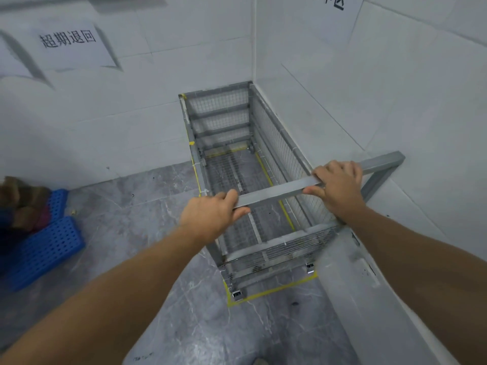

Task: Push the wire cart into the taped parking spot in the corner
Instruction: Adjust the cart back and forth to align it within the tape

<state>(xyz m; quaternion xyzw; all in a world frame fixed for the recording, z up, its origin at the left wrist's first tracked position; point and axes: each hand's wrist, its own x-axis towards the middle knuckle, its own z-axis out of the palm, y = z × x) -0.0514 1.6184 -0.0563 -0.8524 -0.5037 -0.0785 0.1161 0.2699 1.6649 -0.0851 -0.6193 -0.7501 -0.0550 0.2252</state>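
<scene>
Your left hand [210,214] was curled shut around the near end of the handle [279,192], thumb under the bar. Your right hand [338,187] gripped it farther along, fingers over the top. The cart [276,143] stood in the corner, its far end against the back wall and its right side along the side wall, inside the yellow tape [274,289]. Blue crates [44,248] lay well off to the left on the floor [158,196].

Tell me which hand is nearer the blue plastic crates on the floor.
Left. The left hand grips the cart handle on the side toward the blue crates; the right hand grips farther along, by the wall.
</scene>
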